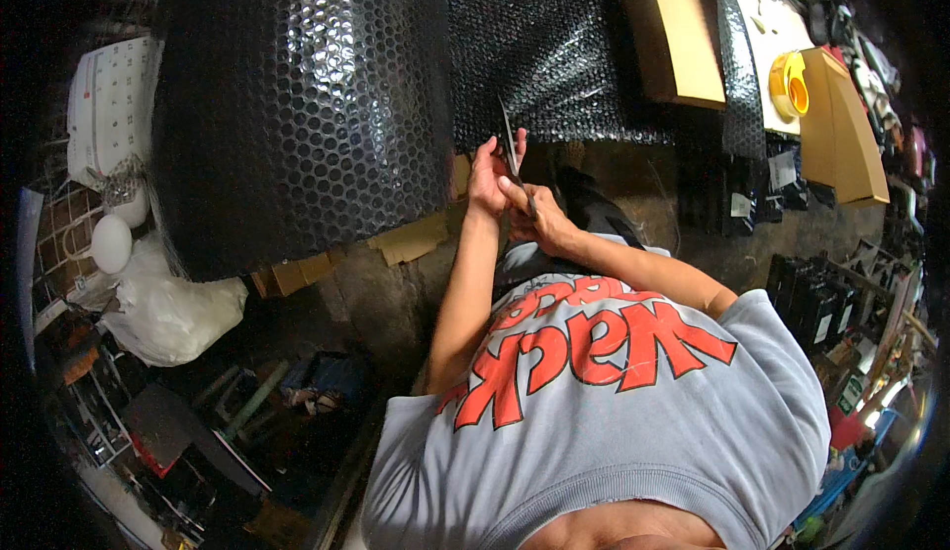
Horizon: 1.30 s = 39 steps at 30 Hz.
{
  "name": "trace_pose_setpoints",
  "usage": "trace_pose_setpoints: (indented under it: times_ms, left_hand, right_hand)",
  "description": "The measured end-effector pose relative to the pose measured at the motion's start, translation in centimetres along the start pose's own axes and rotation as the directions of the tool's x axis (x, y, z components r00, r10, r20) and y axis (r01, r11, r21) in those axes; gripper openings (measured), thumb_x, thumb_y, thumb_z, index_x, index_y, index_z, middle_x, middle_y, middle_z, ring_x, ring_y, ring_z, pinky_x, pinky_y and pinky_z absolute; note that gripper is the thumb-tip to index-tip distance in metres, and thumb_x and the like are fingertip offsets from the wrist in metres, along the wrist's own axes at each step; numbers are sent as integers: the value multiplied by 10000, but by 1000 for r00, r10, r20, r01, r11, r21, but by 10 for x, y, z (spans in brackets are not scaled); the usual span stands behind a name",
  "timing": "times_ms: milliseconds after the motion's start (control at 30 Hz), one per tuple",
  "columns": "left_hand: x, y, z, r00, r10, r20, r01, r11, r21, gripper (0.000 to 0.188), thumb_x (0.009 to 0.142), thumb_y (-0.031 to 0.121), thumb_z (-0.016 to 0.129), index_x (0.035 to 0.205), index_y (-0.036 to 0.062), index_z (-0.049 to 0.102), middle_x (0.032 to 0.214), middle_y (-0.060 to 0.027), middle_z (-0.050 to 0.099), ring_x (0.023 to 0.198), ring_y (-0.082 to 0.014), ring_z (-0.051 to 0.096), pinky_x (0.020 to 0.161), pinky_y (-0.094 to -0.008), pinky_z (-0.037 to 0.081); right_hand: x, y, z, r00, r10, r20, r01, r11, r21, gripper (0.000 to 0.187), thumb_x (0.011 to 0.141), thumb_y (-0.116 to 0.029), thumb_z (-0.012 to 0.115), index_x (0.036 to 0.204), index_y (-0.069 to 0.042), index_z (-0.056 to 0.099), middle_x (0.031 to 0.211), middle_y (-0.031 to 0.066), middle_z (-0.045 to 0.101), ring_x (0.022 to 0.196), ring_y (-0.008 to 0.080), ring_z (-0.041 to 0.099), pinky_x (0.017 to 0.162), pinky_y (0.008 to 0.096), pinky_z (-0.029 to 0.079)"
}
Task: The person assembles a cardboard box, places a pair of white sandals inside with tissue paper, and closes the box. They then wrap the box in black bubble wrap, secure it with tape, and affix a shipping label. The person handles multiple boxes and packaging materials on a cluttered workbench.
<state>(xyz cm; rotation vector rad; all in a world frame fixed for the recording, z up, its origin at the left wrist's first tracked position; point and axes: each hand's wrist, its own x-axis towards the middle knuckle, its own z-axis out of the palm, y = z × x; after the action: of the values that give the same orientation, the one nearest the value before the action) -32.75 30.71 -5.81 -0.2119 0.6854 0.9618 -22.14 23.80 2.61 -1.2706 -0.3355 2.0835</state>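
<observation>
Close in front of my body, my right hand [542, 216] is closed around the handles of a pair of scissors [512, 149]. The blades point away from me. My left hand [487, 182] is beside them, palm partly turned up and fingers apart, with the blades passing between its fingertips; whether it touches the metal I cannot tell. A wide sheet of black bubble wrap [307, 105] lies just beyond my left hand and to its left. Another piece of black bubble wrap [554, 45] spreads past the scissor tips, its near edge close to my fingers.
Cardboard [683, 36] lies at the far right, near a yellow tape roll [789, 85] and a brown carton [841, 130]. A stuffed white plastic bag [173, 308] and a calendar [109, 105] are at left. Cardboard flaps [411, 238] stick out under the left sheet.
</observation>
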Motion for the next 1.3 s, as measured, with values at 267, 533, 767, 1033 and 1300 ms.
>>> trace_pose_setpoints:
  times_ms: [267, 533, 767, 1033, 1300]
  left_hand:
    - [-9, -2, -6, 999, 17, -36, -1, 906, 424, 431, 932, 342, 462, 1162, -5, 571, 1179, -131, 625, 1046, -250, 611, 949, -371, 469]
    - [-5, -16, -4, 973, 161, -167, -125, 970, 208, 358, 915, 200, 510, 1100, -104, 477, 1172, -262, 574, 1145, -341, 555, 1067, -429, 396]
    - [-5, -24, -17, 959, 217, -180, -173, 958, 230, 230, 900, 225, 568, 884, 13, 479, 1138, -242, 568, 1200, -372, 499, 1071, -457, 400]
    - [3, -48, -11, 858, 266, -439, -230, 964, 134, 296, 906, 182, 646, 666, 109, 489, 808, -19, 556, 830, -252, 560, 811, -405, 466]
    - [0, -68, 52, 714, 576, -399, -44, 605, 795, 276, 834, 200, 732, 768, 30, 524, 657, -12, 518, 550, -121, 491, 521, -307, 405]
  right_hand:
    - [45, -48, -5, 982, -121, -145, 104, 987, -120, 550, 798, -624, 635, 734, -89, 524, 555, -23, 402, 452, 98, 380, 405, 242, 263]
    - [151, -157, -26, 991, -111, -68, 98, 980, -172, 571, 755, -638, 672, 637, -108, 495, 549, -4, 415, 451, 125, 375, 427, 317, 290]
    - [271, -293, -30, 936, -274, -219, 181, 912, -369, 672, 627, -689, 742, 685, -41, 577, 631, 67, 556, 533, 169, 528, 479, 359, 427]
    - [360, -438, -62, 858, -514, -7, 131, 232, -964, 509, 746, -362, 745, 1156, -97, 600, 896, 117, 636, 790, 286, 657, 716, 484, 558]
    - [318, -448, -57, 677, -730, 93, -143, -254, -957, 335, 860, -54, 568, 1190, -30, 619, 1178, 168, 625, 982, 278, 654, 797, 394, 549]
